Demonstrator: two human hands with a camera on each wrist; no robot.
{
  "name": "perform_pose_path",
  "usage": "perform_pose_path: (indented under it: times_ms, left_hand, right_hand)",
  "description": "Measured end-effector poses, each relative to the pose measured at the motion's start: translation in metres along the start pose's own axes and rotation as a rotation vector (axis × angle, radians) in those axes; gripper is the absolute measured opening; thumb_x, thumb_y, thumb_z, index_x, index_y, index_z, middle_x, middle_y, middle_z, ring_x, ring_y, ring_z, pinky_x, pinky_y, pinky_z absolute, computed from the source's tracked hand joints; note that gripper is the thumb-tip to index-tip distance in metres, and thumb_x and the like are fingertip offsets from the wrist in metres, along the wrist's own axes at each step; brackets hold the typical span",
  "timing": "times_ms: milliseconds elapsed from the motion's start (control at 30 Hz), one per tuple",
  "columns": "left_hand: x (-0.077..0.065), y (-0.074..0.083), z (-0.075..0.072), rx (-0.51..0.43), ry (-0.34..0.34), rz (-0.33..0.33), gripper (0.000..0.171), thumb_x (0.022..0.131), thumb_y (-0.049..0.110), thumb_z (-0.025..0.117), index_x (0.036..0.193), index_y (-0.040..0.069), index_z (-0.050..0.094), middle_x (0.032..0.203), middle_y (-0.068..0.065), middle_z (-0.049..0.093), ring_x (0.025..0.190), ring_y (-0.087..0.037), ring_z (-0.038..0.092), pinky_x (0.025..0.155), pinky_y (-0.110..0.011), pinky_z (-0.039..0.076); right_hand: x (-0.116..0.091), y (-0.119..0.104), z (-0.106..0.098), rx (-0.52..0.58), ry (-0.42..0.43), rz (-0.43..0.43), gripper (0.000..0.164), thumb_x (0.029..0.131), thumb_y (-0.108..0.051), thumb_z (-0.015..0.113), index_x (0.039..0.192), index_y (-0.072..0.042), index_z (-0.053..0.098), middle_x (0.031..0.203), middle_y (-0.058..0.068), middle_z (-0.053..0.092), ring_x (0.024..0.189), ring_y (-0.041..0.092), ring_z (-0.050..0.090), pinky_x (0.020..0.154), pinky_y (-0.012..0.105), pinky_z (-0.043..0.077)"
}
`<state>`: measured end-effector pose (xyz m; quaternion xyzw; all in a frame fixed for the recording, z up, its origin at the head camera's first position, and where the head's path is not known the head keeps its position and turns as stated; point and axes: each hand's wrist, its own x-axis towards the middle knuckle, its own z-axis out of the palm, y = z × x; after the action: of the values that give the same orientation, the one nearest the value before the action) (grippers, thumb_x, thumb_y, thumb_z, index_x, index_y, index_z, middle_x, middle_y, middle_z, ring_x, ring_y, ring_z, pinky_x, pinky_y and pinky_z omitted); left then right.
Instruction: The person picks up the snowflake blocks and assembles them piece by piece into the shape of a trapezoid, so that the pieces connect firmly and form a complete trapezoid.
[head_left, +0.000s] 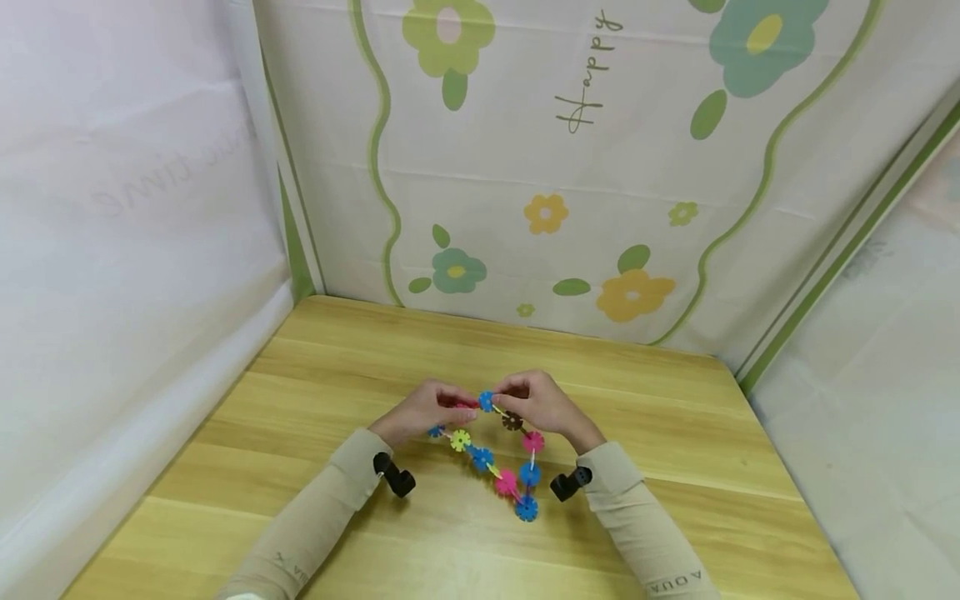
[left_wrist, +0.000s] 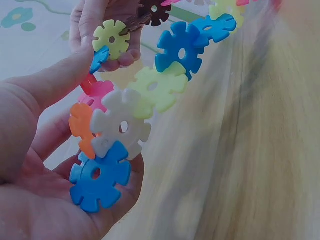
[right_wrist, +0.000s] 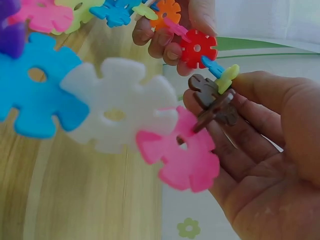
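A loop of notched, flower-shaped plastic building discs, linked edge to edge, stretches between both hands and down toward the front, where a blue disc (head_left: 527,508) sits lowest. My left hand (head_left: 423,410) pinches the chain at a red disc (right_wrist: 187,50); its fingers curl behind orange, white and blue discs (left_wrist: 112,175). Opposite it, the right hand (head_left: 546,407) pinches a yellow disc (right_wrist: 229,77) beside a small blue disc (right_wrist: 212,66) that meets the red one. Brown discs (right_wrist: 202,92) lie against the right fingers, followed by a pink disc (right_wrist: 192,160) and a white disc (right_wrist: 120,90).
The wood-grain table (head_left: 660,533) spreads beneath the hands. White fabric with printed flowers (head_left: 633,296) rises behind it, and pale fabric walls (head_left: 150,250) enclose both sides. Each wrist carries a small black camera mount (head_left: 393,475).
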<state>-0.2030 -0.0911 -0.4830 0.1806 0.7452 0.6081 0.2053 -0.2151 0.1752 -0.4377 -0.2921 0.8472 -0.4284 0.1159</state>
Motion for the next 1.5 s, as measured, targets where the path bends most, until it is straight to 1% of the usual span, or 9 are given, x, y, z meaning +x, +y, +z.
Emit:
perform_pose_path:
  times_ms: [167,367,567,767,900,1033,1167,1300,1500]
  left_hand:
    - [0.003,0.003,0.0,0.005,-0.007,0.01,0.031,0.101,0.031,0.075,0.125,0.012,0.078,0.12,-0.021,0.076,0.09,-0.025,0.072,0.074,-0.032,0.059]
    - [0.003,0.005,0.005,0.007,0.007,0.025,0.033,0.099,0.032,0.077,0.123,0.009,0.078,0.115,-0.01,0.078,0.104,-0.038,0.074,0.083,-0.04,0.064]
    - [0.005,0.004,0.009,0.026,0.047,0.047,0.028,0.098,0.027,0.079,0.119,0.008,0.08,0.109,-0.009,0.08,0.094,-0.025,0.075,0.084,-0.048,0.064]
    - [0.007,0.004,0.012,0.047,0.058,0.053,0.028,0.099,0.027,0.078,0.119,0.009,0.079,0.106,-0.007,0.08,0.088,-0.015,0.073,0.08,-0.039,0.063]
    - [0.007,0.002,0.011,0.036,0.041,0.037,0.033,0.1,0.033,0.076,0.125,0.011,0.077,0.111,-0.011,0.079,0.087,-0.016,0.071,0.076,-0.033,0.061]
    - [0.005,-0.001,0.009,-0.011,-0.002,0.01,0.038,0.102,0.032,0.073,0.133,0.01,0.072,0.12,-0.021,0.074,0.092,-0.019,0.071,0.078,-0.031,0.061]
    - [0.001,-0.006,0.007,-0.04,-0.041,0.006,0.041,0.104,0.026,0.07,0.139,0.003,0.067,0.125,-0.028,0.07,0.096,-0.02,0.07,0.081,-0.028,0.059]
    - [-0.004,-0.01,0.005,-0.06,-0.063,0.006,0.042,0.106,0.024,0.067,0.141,0.002,0.064,0.129,-0.03,0.067,0.099,-0.019,0.068,0.084,-0.027,0.058]
    - [-0.009,-0.013,0.001,-0.079,-0.079,0.008,0.04,0.108,0.021,0.063,0.144,0.003,0.062,0.133,-0.03,0.064,0.102,-0.019,0.068,0.087,-0.028,0.059]
  right_hand:
    - [0.002,-0.001,-0.006,-0.008,-0.024,-0.018,0.018,0.106,-0.025,0.067,0.108,-0.013,0.081,0.1,0.013,0.079,0.077,0.015,0.072,0.073,0.031,0.061]
    - [0.003,-0.004,-0.009,-0.029,-0.047,-0.02,0.016,0.105,-0.019,0.068,0.107,-0.012,0.082,0.099,0.013,0.079,0.077,0.015,0.071,0.073,0.03,0.06]
    - [0.004,-0.004,-0.008,-0.021,-0.051,-0.014,0.016,0.105,-0.017,0.068,0.105,-0.009,0.082,0.098,0.017,0.079,0.071,0.013,0.068,0.07,0.028,0.059]
    - [0.004,-0.002,-0.009,0.013,-0.05,-0.011,0.017,0.105,-0.019,0.068,0.107,-0.009,0.082,0.098,0.02,0.078,0.069,0.015,0.068,0.068,0.03,0.06]
    - [0.004,0.004,-0.01,0.018,-0.038,0.002,0.02,0.106,-0.025,0.067,0.111,-0.012,0.082,0.1,0.014,0.079,0.072,0.016,0.07,0.069,0.032,0.061]
    - [0.002,0.014,-0.011,0.014,-0.014,0.041,0.025,0.107,-0.033,0.064,0.118,-0.017,0.08,0.108,0.003,0.079,0.088,0.014,0.074,0.081,0.036,0.063]
    - [-0.008,0.023,-0.016,0.06,0.023,0.082,0.031,0.109,-0.037,0.061,0.124,-0.015,0.076,0.118,0.014,0.077,0.106,0.025,0.075,0.097,0.051,0.06]
    - [-0.027,0.031,-0.026,0.078,0.033,0.098,0.034,0.11,-0.037,0.058,0.125,-0.011,0.075,0.121,0.024,0.074,0.113,0.038,0.072,0.101,0.06,0.056]
    - [-0.063,0.043,-0.031,-0.019,0.006,0.124,0.039,0.109,-0.04,0.058,0.124,-0.008,0.075,0.115,0.011,0.077,0.107,0.032,0.073,0.093,0.048,0.061]
